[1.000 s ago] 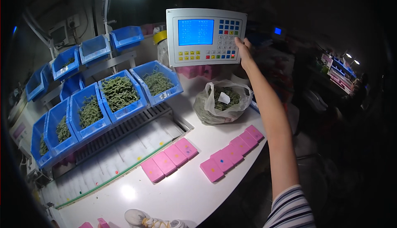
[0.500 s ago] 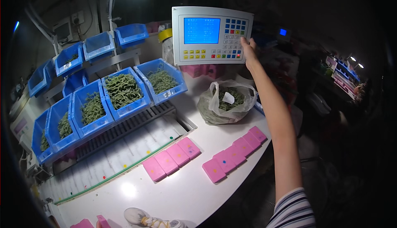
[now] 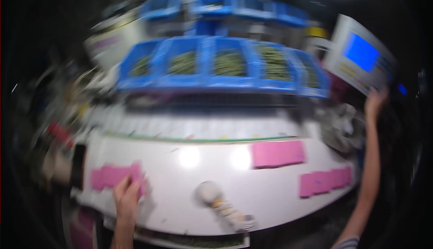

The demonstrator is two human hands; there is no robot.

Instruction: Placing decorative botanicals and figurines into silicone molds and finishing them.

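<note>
My left hand (image 3: 127,195) is at the left of the white table, its thumb and fingers closed on the edge of a pink block (image 3: 141,183). More pink blocks (image 3: 110,177) lie in a row beside it. My right arm reaches far to the right. There my right hand (image 3: 375,101) is at the lower edge of a pale control panel (image 3: 345,41) with a blue screen and keys. Motion smears the right fingers, so their exact touch is unclear. Between the hands lies a white round-headed object (image 3: 209,192) with a yellow-banded handle.
Blue bins (image 3: 230,83) with green, stringy pieces stand in a row at the back, smaller blue bins (image 3: 255,7) above. Two rows of pink blocks (image 3: 277,154) lie at the right, near a plastic bag (image 3: 345,127). A dark flat object (image 3: 78,165) is by the left edge.
The view has swung left and is blurred. My left hand and its pink block have come into full view. My right hand has moved from the panel's right-hand keys to its lower edge.
</note>
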